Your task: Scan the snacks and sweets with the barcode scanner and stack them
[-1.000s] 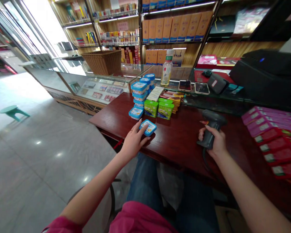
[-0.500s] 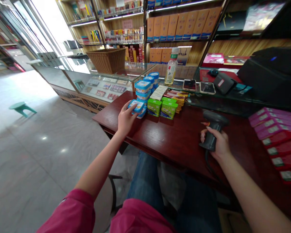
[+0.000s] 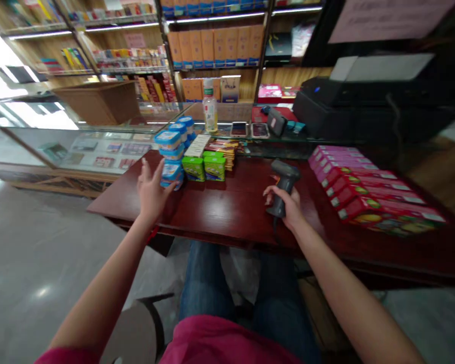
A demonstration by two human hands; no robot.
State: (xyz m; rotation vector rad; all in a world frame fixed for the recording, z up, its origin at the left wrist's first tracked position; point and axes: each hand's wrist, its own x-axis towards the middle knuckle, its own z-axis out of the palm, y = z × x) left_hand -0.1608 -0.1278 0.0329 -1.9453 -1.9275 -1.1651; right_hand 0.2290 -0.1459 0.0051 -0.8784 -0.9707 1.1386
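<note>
My left hand (image 3: 151, 187) is raised with its fingers spread, just left of a stack of blue-lidded tubs (image 3: 170, 151). Its thumb lies in front of the lowest tub in view; whether they touch I cannot tell. In my right hand (image 3: 290, 202) is a dark barcode scanner (image 3: 285, 184), gripped round the handle with its head up and its cord hanging below. Two green packs (image 3: 203, 168) stand to the right of the tubs. Behind those lie a whitish flat box (image 3: 197, 145) and a pile of gold-brown packets (image 3: 225, 149).
Rows of pink and red boxes (image 3: 364, 187) lie on the right of the dark wooden desk (image 3: 220, 212). A drink bottle (image 3: 210, 108) and two phones (image 3: 260, 130) rest on the glass counter behind. A brown basket (image 3: 98, 101) stands at the left.
My left hand has come off the blue-lidded tub and opened out to its left. The scanner remains in my right hand. My view has swung to the right.
</note>
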